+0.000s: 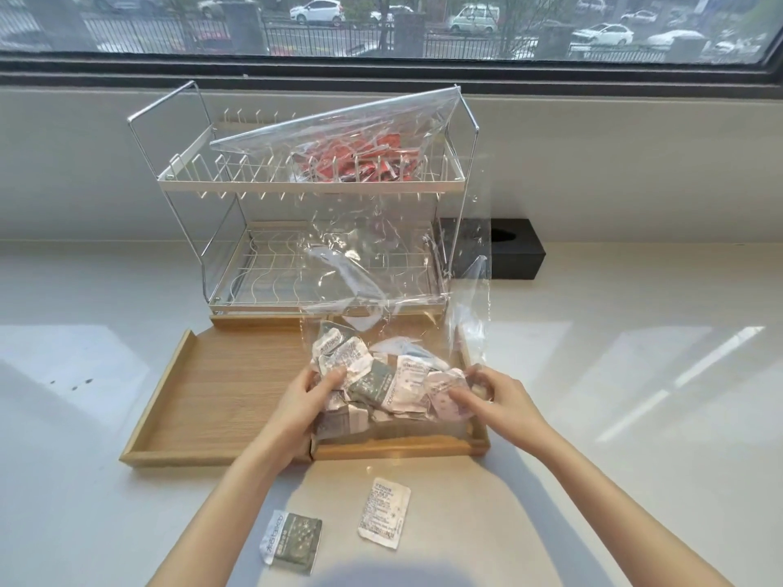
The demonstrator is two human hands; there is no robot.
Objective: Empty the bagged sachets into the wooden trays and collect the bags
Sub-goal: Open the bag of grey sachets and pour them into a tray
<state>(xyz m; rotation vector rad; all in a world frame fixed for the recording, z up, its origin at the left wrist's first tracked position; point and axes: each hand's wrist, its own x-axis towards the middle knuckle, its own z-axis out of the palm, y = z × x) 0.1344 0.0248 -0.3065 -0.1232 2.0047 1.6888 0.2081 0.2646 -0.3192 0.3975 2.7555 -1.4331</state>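
Two wooden trays lie side by side on the counter: the left tray (220,387) is bare, and the right tray (406,446) holds a clear plastic bag (394,264) standing upright. A heap of white and grey sachets (381,379) fills the bag's bottom. My left hand (311,394) grips the bag's lower left part with sachets inside. My right hand (493,396) grips its lower right part. Two loose sachets lie on the counter in front: a grey one (291,541) and a white one (384,518). A second clear bag with red sachets (356,158) rests on the rack's upper shelf.
A two-tier wire dish rack (254,264) stands right behind the trays. A black tissue box (515,247) sits to its right against the wall. A window sill and window run along the back of the white counter (635,374).
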